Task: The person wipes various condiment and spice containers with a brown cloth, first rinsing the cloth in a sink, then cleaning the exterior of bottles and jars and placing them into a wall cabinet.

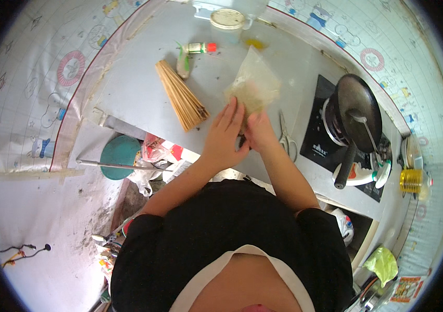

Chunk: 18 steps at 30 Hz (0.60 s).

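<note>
A pale, translucent plastic bag (256,74) lies on the grey counter in front of me, its pointed end away from me. My left hand (225,134) rests palm down over the bag's near left part, fingers stretched out. Beside it, my right hand (260,130) is closed around the near end of the bag. A small dark bit shows between the two hands; what it is stays hidden. Scissors (287,140) lie just right of my right hand. To the left of my hands is a bundle of wooden chopsticks or skewers (182,95).
A wok (360,111) with a ladle (365,124) sits on a black cooktop (317,152), near a white spray bottle (362,174). Further back are a lidded plastic container (227,25), a red-capped bottle (200,48) and a small tied bag (182,66). Cooking oil (410,180) stands right.
</note>
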{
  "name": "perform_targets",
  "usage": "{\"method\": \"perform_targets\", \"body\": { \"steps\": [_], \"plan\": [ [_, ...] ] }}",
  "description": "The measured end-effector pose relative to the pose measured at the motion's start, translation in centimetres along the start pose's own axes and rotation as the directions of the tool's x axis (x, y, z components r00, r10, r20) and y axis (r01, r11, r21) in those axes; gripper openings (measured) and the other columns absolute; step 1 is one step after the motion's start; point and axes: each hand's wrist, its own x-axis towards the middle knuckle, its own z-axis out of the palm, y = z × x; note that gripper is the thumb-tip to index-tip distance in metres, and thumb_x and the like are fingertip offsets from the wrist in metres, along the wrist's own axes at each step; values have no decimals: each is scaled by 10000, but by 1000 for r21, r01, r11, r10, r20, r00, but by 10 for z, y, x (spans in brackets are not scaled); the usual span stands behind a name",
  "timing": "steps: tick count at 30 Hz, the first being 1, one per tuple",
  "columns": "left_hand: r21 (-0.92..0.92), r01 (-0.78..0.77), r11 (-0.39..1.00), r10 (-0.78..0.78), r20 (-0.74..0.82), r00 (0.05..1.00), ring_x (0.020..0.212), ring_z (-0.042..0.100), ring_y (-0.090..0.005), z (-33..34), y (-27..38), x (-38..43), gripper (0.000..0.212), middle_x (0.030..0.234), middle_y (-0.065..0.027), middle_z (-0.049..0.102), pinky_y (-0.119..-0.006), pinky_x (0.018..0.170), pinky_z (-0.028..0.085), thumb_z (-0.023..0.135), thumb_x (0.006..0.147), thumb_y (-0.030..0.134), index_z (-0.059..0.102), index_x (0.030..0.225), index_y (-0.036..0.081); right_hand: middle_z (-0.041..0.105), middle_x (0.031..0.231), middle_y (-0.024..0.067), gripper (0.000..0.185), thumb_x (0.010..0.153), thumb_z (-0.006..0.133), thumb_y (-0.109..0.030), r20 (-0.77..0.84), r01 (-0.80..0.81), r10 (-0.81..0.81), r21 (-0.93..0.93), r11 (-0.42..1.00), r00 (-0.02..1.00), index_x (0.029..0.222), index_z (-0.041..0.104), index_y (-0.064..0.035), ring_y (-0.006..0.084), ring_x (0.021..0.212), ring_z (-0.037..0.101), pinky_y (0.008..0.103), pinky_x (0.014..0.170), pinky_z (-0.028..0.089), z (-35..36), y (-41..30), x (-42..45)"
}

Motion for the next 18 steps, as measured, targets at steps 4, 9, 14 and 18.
{"method": "perform_targets", "body": {
  "steps": [4, 9, 14, 18],
  "plan": [
    [-149, -26, 989, 24, -19, 1000, 1136, 464, -381, 8, -24, -19, 529, 1309, -214, 430, -443, 940, 375, 647, 702, 123, 508, 1203, 30, 297, 1436, 88, 829, 802, 340, -706, -42, -153, 170, 263, 953, 985, 1444, 155, -214, 306, 1303, 327, 549, 982, 355, -14, -42, -21],
    [44, 151, 987, -154, 77, 985, 1180, 393, -391, 77, -56, -24, 568, 1365, -218, 340, -459, 947, 348, 704, 701, 225, 494, 1199, 51, 265, 1455, 68, 858, 758, 279, -758, -66, -146, 173, 296, 944, 983, 1445, 114, -271, 316, 1322, 290, 662, 917, 353, -47, -54, -57],
    [357, -28, 934, -129, 408, 904, 1182, 403, -342, 112, -50, -24, 606, 1282, -131, 443, -543, 920, 311, 764, 622, 322, 551, 1175, 197, 245, 1462, 67, 870, 751, 287, -756, -153, -93, 160, 370, 924, 975, 1447, 89, -273, 307, 1335, 264, 646, 969, 309, -47, -62, -79],
    [187, 240, 953, -293, 346, 891, 999, 535, -240, 120, -72, -17, 351, 1039, -76, 564, -420, 864, 387, 767, 649, 235, 621, 935, 94, 267, 1450, 65, 858, 766, 307, -737, -348, -59, 145, 247, 967, 926, 1451, 85, -269, 293, 1319, 296, 562, 982, 347, -52, -53, -81]
  ]
}}
